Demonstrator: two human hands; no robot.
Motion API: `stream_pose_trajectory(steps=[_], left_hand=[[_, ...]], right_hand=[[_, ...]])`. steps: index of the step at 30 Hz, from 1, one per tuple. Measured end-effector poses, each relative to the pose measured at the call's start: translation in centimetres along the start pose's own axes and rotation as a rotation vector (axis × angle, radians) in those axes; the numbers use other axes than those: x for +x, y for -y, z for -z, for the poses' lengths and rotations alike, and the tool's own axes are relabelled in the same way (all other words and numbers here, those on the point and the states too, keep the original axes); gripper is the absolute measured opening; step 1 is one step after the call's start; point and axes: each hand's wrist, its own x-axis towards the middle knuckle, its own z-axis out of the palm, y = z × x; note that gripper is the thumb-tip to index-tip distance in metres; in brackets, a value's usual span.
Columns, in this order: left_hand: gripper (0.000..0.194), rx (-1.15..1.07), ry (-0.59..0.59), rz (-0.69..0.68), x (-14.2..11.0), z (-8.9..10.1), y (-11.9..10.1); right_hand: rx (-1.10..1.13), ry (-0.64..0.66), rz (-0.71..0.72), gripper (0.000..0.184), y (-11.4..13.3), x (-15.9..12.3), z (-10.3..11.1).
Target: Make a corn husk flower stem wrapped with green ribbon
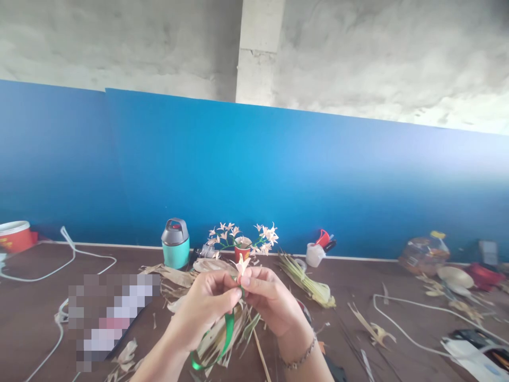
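Fingers (229,301) of both hands pinched together on one pale flower (242,263), held above the counter (353,276).
Left to right: red tub (18,240), yellow marking present, not legible; pixelated patch (115,318), contents hidden; teal container (176,255), no label made out; left hand (204,300), thumb and forefinger together on a green ribbon (229,333) at the flower's base, ribbon hanging below in a loop; flower, located between both hands, petals rising just above the fingertips, long axis near upright; red pot (242,251), behind it, no writing readable; right hand (267,298), thumb and forefinger closed on the bloom's base, judged the nearer hand to the petals; white packet (473,362), no legible print.
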Motion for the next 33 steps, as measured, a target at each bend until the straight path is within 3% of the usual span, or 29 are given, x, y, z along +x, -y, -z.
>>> stream_pose_trajectory(steps=[5,9,25,29,33], left_hand=[[0.014,0.127,-0.068,-0.028,-0.11,-0.31,-0.51],[0.015,0.118,-0.073,0.036,-0.19,-0.44,-0.59],[0.015,0.043,-0.014,0.083,-0.31,-0.08,-0.53],[0.019,-0.069,-0.018,0.064,-0.27,-0.45,-0.62],[0.027,-0.269,-0.013,0.093,-0.39,-0.86,-0.65]], right_hand=[[-0.088,-0.069,0.025,0.025,0.06,-0.02,-0.08],[-0.134,-0.098,0.031,0.025,0.17,-0.08,0.06],[-0.212,-0.044,0.037,0.027,0.81,-0.61,-0.19],[-0.141,-0.006,0.03,0.023,0.79,-0.72,-0.12],[-0.001,0.114,0.0,0.019,0.61,-0.72,0.06]])
